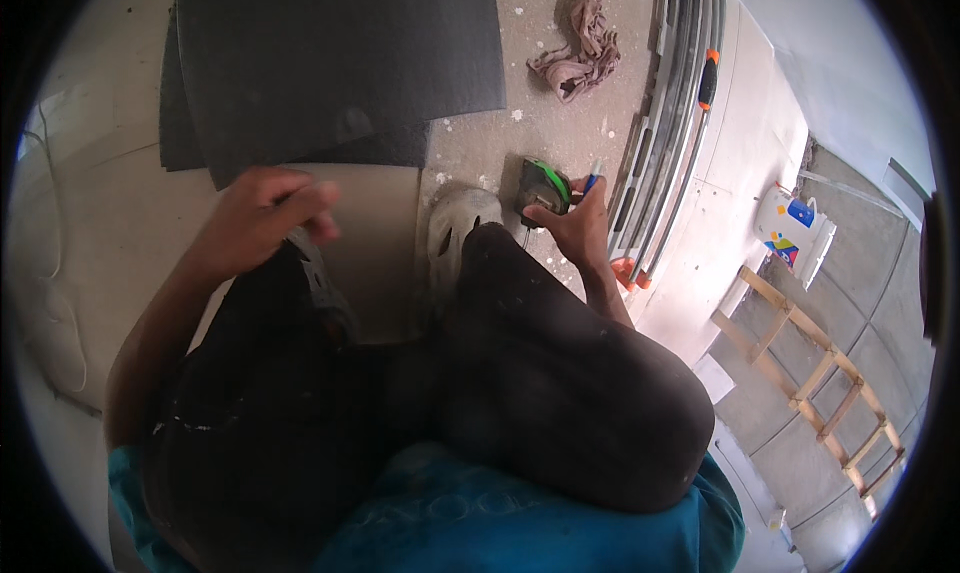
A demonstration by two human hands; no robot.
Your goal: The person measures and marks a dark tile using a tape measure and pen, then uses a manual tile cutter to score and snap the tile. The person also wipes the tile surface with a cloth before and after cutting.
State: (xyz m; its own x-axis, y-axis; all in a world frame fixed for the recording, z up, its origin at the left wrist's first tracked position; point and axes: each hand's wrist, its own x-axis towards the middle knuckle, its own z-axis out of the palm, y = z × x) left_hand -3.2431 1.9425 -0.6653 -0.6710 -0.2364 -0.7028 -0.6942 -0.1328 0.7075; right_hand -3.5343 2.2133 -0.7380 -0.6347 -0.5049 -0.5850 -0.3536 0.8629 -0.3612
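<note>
My left hand [265,218] is curled above my left knee, near the front edge of two stacked dark grey tiles [335,53]; whether its fingers hold something is hard to make out. My right hand [575,223] grips a black and green tape measure [540,183] beside my right shoe [452,228], with a blue pen [594,177] upright among its fingers. Past the tape measure, a crumpled pinkish rag [580,53] lies on the speckled board [520,123].
A long metal tile cutter [680,123] with orange parts runs along the right of the board. Farther right are a white bucket [790,228] and a wooden ladder-like frame [830,373] on grey flooring [880,283]. A white cord [70,333] lies at left.
</note>
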